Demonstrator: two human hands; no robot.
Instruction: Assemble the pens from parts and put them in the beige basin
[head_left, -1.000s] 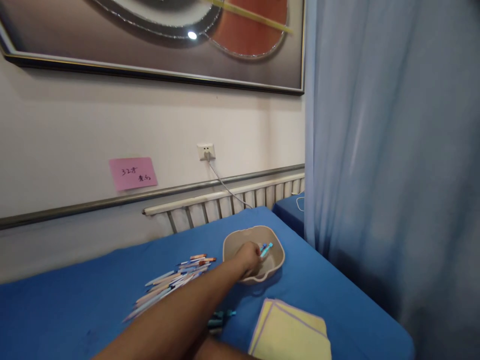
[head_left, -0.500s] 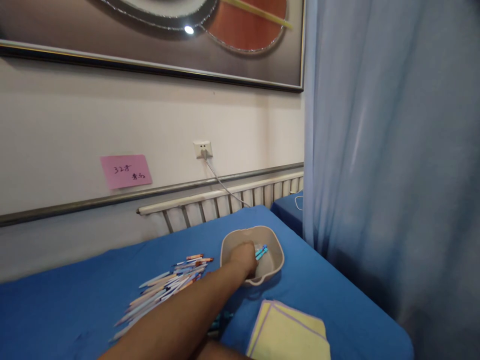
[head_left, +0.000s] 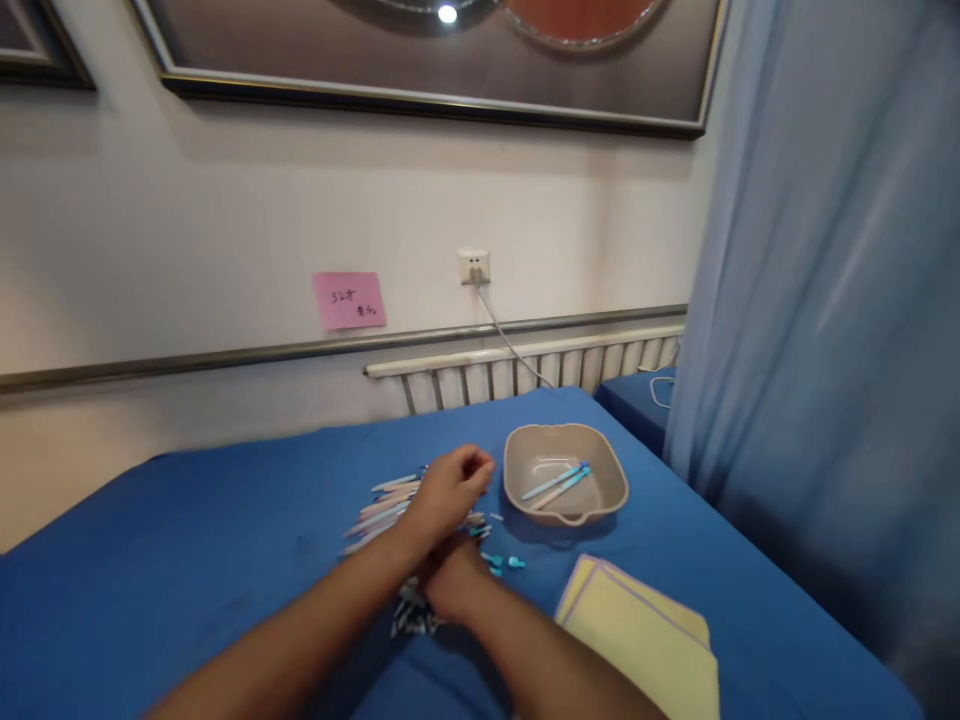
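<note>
My left hand (head_left: 450,488) is over the right part of a pile of pens (head_left: 381,513), its fingers curled in and nothing visible sticking out of them. Below it, my right hand (head_left: 454,578) reaches in under the left wrist, among small pen parts. Its fingers are hidden. Small turquoise pen parts (head_left: 516,563) lie to the right of my right hand, and white and dark parts (head_left: 417,612) to its left. Two pens (head_left: 556,486) with blue and turquoise ends rest inside a beige basin (head_left: 517,500).
Yellow cloths (head_left: 637,640) with purple edging lie at the front right of the blue-covered table (head_left: 247,540). A blue curtain (head_left: 832,330) hangs on the right. Behind stand a white railing (head_left: 480,360), a plugged-in cable (head_left: 512,347) and a pink note (head_left: 349,300).
My left hand has come out of the basin and moved left over the pens. My right hand now shows beneath it. The view has shifted left, and both pens in the basin are uncovered.
</note>
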